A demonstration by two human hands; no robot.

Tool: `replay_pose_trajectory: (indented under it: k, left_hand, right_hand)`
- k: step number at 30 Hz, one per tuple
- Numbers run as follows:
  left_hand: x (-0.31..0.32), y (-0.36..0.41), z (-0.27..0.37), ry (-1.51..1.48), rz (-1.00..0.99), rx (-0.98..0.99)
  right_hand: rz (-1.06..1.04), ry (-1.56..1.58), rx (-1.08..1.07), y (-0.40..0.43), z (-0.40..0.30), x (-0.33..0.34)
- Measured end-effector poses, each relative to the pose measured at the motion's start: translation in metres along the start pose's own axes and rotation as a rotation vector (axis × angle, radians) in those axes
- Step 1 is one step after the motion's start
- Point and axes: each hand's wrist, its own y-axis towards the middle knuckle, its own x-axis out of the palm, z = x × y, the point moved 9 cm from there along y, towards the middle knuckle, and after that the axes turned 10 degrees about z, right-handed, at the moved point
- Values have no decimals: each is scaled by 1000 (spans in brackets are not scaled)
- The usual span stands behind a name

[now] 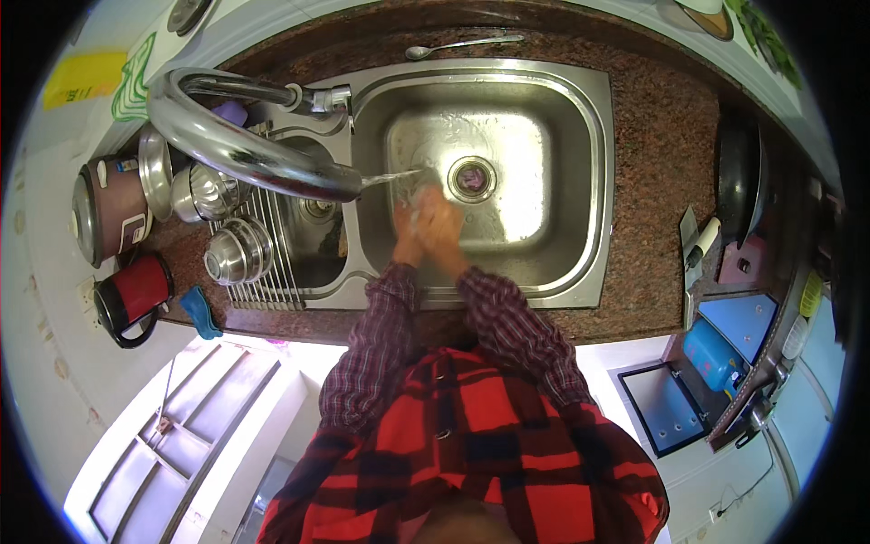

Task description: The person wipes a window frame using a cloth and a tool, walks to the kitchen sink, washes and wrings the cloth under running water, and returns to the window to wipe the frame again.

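Observation:
Both hands are pressed together over the left half of the stainless steel sink basin (578,197), blurred by motion. My left hand (408,228) lies against my right hand (442,221), whose fingers overlap it. No object shows between them, though the blur hides the exact finger positions. A thin stream of water (391,177) runs from the curved chrome faucet (272,160) and falls just above the fingers. To the right of the hands, the drain (472,179) holds something purplish.
Left of the basin, steel bowls (238,251) rest on a rod drying rack (268,296). A red electric kettle (139,289) and a blue cloth (200,313) lie farther left. A spoon (462,46) sits behind the sink. At right are a knife (703,241) and a black pan (737,177).

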Motion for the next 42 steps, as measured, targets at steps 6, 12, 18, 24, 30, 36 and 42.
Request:
replay_pose_trajectory:
  k: [6,12,18,24,30,36,42]
  left_hand:
    - [22,-12,-7,527,404,46]
    - [23,-1,-17,-498,-35,-66]
    - [13,-6,13,864,260,240]
    - [48,-39,19,206,147,-103]
    - [93,-85,10,101,-192,-572]
    - [75,-66,43,-115,-146,-514]
    - [17,-36,41,151,336,-351]
  right_hand:
    - [241,-70,108,29,61,-23]
    - [61,-118,228,9,55,-3]
    - [-38,-126,232,-10,79,1]
    - [46,-218,317,-6,71,2]
    - [52,-143,240,67,160,-16]
    - [-291,464,1011,16,132,2]
    - [42,678,453,33,108,-26]
